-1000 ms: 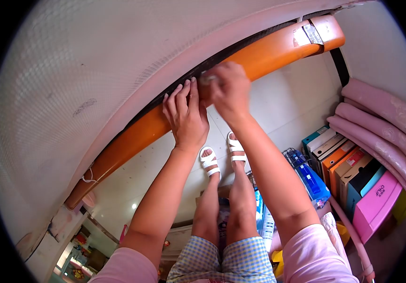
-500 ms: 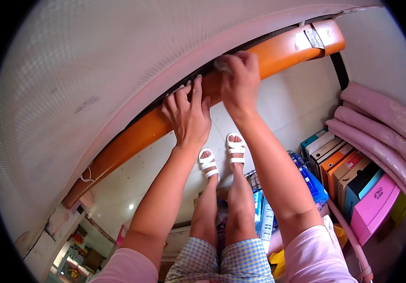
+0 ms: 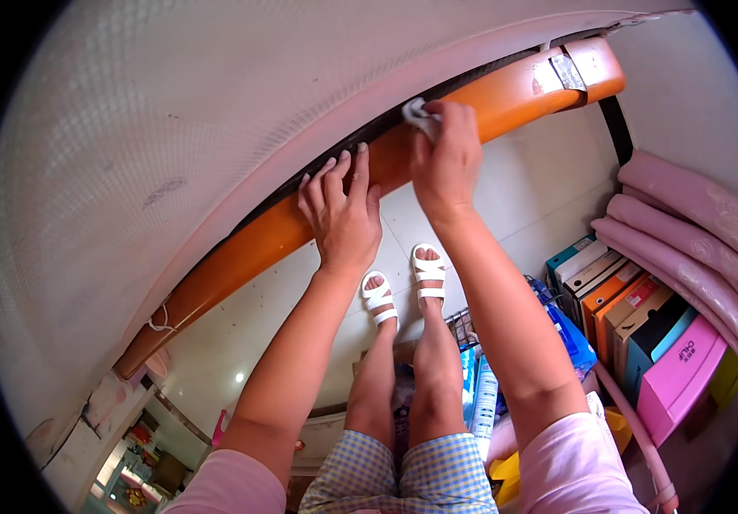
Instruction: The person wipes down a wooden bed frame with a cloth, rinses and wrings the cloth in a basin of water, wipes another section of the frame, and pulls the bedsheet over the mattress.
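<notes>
A glossy orange-brown wooden rail (image 3: 515, 103) runs from the lower left to the upper right, bowed by the lens. Above it lies a pale, fine-textured surface (image 3: 215, 111), with a dark gap (image 3: 378, 128) along the rail's upper edge. My left hand (image 3: 341, 210) rests on the rail, its fingers stretched out toward the gap. To its right, my right hand (image 3: 449, 163) pinches a small crumpled whitish cloth (image 3: 420, 117) against the rail near that gap. Part of the cloth is hidden by the fingers.
Below the rail is a light tiled floor (image 3: 523, 188), where my feet stand in white sandals (image 3: 430, 270). At right are several folders and boxes (image 3: 618, 300) under rolled pink sheeting (image 3: 686, 231). A wire basket (image 3: 462, 328) and blue packages (image 3: 570, 330) sit near my right arm.
My right hand has shifted slightly right and down along the rail, and more of the cloth shows. My left hand stays in nearly the same place.
</notes>
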A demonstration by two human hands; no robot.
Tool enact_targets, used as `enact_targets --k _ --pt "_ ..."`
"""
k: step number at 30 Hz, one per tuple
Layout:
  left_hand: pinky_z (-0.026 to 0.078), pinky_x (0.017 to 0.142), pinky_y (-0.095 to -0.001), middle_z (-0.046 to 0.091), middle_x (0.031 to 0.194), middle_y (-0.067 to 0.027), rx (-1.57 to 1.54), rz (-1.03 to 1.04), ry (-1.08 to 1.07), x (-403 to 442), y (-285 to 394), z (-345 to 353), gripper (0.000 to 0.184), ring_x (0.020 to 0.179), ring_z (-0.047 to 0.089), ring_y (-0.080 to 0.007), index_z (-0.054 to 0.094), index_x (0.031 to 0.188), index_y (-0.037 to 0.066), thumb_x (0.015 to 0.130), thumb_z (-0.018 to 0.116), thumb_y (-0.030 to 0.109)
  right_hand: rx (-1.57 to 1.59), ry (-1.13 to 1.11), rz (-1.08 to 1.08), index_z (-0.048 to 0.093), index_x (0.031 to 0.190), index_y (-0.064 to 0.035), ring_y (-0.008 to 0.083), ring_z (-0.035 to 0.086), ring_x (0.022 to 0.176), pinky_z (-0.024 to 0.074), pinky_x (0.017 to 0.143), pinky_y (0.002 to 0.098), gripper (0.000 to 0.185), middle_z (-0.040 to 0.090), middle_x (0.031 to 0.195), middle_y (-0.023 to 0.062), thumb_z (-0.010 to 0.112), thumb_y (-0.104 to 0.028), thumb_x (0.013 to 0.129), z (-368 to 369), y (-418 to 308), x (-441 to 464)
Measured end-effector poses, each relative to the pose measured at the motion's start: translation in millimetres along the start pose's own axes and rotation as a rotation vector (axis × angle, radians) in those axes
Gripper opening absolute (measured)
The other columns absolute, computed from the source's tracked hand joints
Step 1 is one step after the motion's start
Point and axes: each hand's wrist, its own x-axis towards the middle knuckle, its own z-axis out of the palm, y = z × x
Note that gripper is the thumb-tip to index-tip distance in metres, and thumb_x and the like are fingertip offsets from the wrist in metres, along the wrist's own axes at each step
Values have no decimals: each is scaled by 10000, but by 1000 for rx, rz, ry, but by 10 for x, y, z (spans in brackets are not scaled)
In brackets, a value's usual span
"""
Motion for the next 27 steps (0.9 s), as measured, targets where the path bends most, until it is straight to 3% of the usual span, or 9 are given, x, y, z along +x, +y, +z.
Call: enact_targets --k 3,6,9,12,16,18,19,21,27 --pt "262 1051 -505 496 1271 -63 -2 -11 -14 -4 3 -3 490 1198 417 -263 520 1341 139 865 620 190 -35 83 23 567 898 -35 345 529 858 464 728 410 196 532 906 142 613 -17 708 90 38 51" --pt "271 1049 -525 493 1280 -66 -2 -7 2 -8 -19 29 494 1200 422 -262 520 1332 134 851 625 171 -166 -38 -208 523 806 -59 323 483 823 451 703 397 155 507 863 117 598 -23 675 261 24 -31" --pt "264 1054 -508 510 1274 -66 -2 6 19 -25 -46 37 479 1197 428 -267 522 1338 141 867 603 169 169 -212 -201 565 828 -71 313 504 827 447 706 384 189 546 837 88 598 13 662 270 -14 -151" --pt "258 1059 -487 524 1269 -68 -13 5 13 -6 -31 3 468 1192 434 -270 525 1342 145 879 587 170 7 74 -170 584 840 -79 313 510 779 438 701 379 211 584 821 84 605 26 658 87 59 12" --pt "264 1059 -521 527 1238 -74 -43 10 21 -10 -38 1 487 1203 433 -267 522 1325 107 842 583 110 -98 70 -167 567 820 -64 309 508 789 439 700 389 175 578 842 92 608 -3 661 235 29 -64" --pt "274 1041 -496 530 1218 -74 -90 -1 20 -6 -106 3 498 1180 439 -271 509 1342 103 849 577 112 101 -302 -176 579 834 -52 302 528 807 452 710 402 127 586 861 115 617 -19 717 254 -128 -215" --pt "283 1023 -471 534 1197 -74 -136 -13 22 1 -118 -10 510 1158 444 -275 495 1359 100 856 571 113 100 -302 -175 579 834 -52 302 528 807 452 710 402 127 586 861 115 617 -19 717 225 -108 -203" --pt "309 973 -462 526 1121 -82 -156 -19 32 30 -80 -51 548 1086 454 -281 447 1396 95 862 568 121 229 -3 59 612 869 -45 316 557 822 466 726 394 153 602 874 124 609 2 723 119 -2 -130" --pt "329 882 -439 474 1038 -65 18 -15 -21 57 -46 -26 553 991 431 -264 438 1413 142 882 590 169 501 58 565 640 895 5 220 598 772 493 715 326 141 603 878 119 576 -6 770 -66 49 15"
